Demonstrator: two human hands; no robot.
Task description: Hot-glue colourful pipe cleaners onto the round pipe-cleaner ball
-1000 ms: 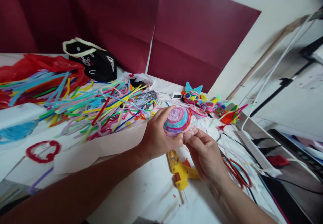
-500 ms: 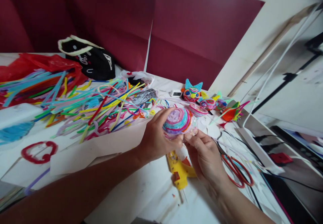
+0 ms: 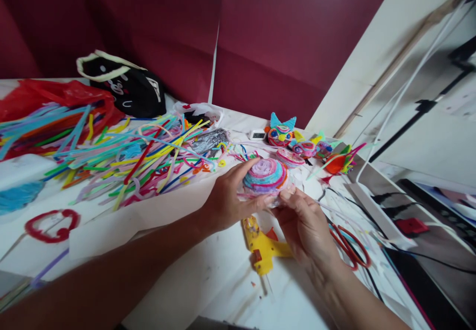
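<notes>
Above the table I hold a round dome of coiled pipe cleaners [image 3: 267,175], banded in lilac, pink, blue and orange, with a pale rim below. My left hand [image 3: 230,196] is wrapped around its left side, thumb under the front edge. Thumb and fingertips of my right hand [image 3: 303,216] pinch the lower right rim; the far fingertips are hidden. A yellow hot glue gun [image 3: 262,250] lies on the table just below the dome. Red-handled scissors [image 3: 351,248] rest to the right, partly behind my right wrist.
A large heap of loose pipe cleaners [image 3: 148,151] spreads at left, beside a red plastic bag [image 3: 63,94] and a black pouch [image 3: 137,92]. Finished figures, including a blue-eared one [image 3: 281,132], stand at the back. A red pipe-cleaner loop [image 3: 31,231] lies left; a power strip [image 3: 379,213] sits right.
The dome has turned so its coiled top faces more upward and its rim is more level. Both hands keep their hold. The whole view has shifted slightly.
</notes>
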